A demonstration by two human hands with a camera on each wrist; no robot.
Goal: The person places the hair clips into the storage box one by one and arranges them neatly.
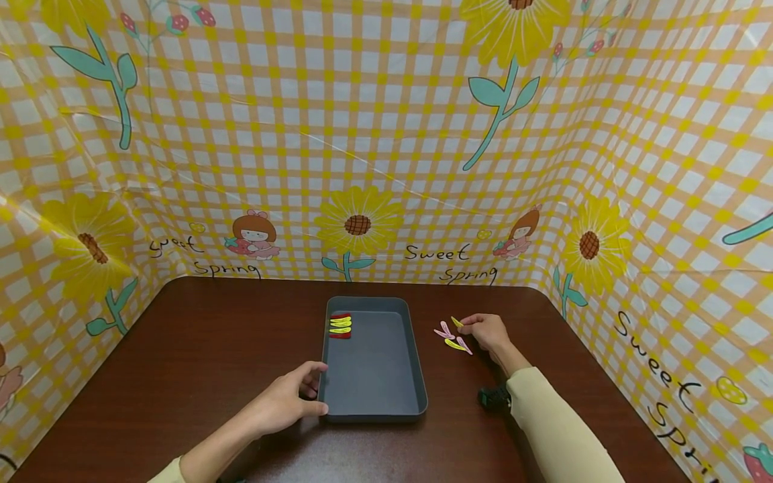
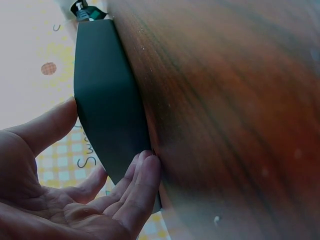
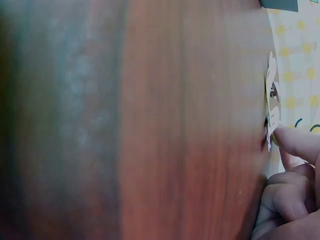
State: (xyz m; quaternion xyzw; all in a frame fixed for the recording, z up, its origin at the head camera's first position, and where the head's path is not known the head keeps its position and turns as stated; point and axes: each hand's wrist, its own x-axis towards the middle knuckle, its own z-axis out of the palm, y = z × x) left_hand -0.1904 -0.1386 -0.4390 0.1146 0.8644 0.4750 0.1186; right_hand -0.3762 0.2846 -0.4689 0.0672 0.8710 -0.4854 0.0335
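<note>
My left hand (image 1: 285, 404) holds the grey tray (image 1: 374, 376) by its left wall. In the left wrist view the thumb lies at the tray's upper rim, with fingers (image 2: 147, 172) low along its side near the table. To the right of the tray, my right hand (image 1: 489, 331) pinches a yellow hair clip (image 1: 457, 322) between thumb and forefinger. Beside it on the table lie pink hair clips (image 1: 445, 329) and another yellow hair clip (image 1: 453, 345). Inside the tray's upper left corner, red and yellow hair clips (image 1: 341, 330) form a short column.
The dark brown wooden table (image 1: 241, 335) carries everything. A checked, flower-printed cloth (image 1: 386, 134) encloses its back and sides. Under the right wrist sits a small black device (image 1: 494, 398), close to the sleeve.
</note>
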